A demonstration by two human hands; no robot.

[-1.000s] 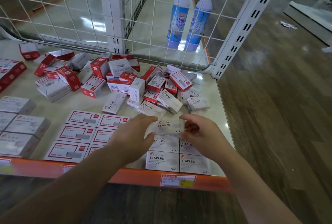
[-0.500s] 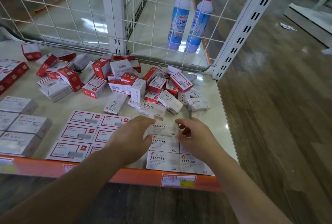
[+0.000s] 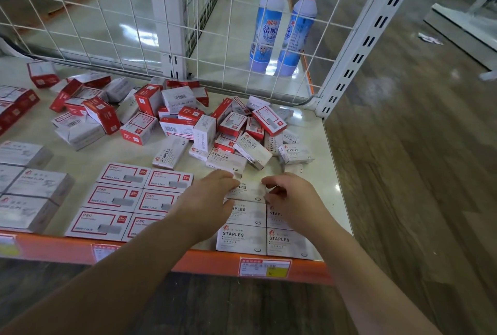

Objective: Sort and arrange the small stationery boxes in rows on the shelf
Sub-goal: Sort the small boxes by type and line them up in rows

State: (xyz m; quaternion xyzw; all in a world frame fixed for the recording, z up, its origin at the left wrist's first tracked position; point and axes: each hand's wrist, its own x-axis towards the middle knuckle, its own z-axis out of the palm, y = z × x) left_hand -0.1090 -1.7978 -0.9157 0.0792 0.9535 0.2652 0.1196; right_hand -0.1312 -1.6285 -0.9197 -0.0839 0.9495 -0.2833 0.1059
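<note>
The glossy cream shelf with an orange front lip [image 3: 188, 260] carries everything. Along its front, sorting looks partly done: grey-white flat boxes [image 3: 35, 186] lie stacked at the left, red-bordered white staple boxes [image 3: 122, 196] lie in two neat columns, and white "STAPLES" boxes [image 3: 242, 242] form a grid at the right. Behind them a loose heap of red and white small boxes [image 3: 188, 122] is left to sort, perhaps the larger share. The left hand [image 3: 207, 203] and right hand [image 3: 293, 200], fingers curled, pinch the ends of one white staples box [image 3: 248, 191], setting it at the back of that grid.
</note>
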